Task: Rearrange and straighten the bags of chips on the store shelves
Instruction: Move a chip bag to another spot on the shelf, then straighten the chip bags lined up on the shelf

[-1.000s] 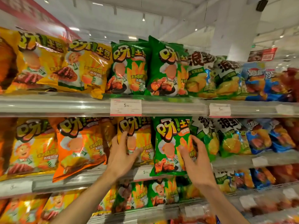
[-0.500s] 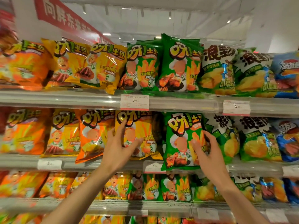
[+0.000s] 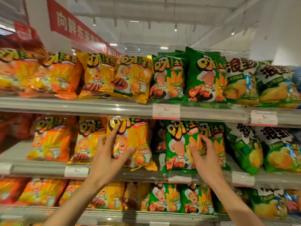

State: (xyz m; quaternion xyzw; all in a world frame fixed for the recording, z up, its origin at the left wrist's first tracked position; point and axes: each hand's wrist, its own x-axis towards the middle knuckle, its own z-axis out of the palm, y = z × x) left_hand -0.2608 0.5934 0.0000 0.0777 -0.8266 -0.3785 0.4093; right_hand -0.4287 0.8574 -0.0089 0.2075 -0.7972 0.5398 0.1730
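While both hands work the middle shelf point(image 3: 114, 170), the thing that matters most is the yellow bag point(image 3: 136, 144) standing at its front edge, long axis upright with its foot kicked out a little to the right so the pack reads slightly crooked. It sits directly ahead of the left hand point(image 3: 107, 158), which is spread wide over its face: index tip up on the printed logo, thumb stretched across the lower front, palm on the bag's left edge. That looks like a flat press and steer, not a closed grasp. Just to the right, past a dark gap in the row, the green bag point(image 3: 179, 147) stands upright and overhangs the shelf lip. The right hand point(image 3: 203, 159) lies on its right half, fingers splayed and touching the foil; whether they hook behind the edge I cannot tell. Each hand is nearest its own bag, so the next move likely turns on nudging the yellow one upright and square, possibly closing the gap between the two packs.
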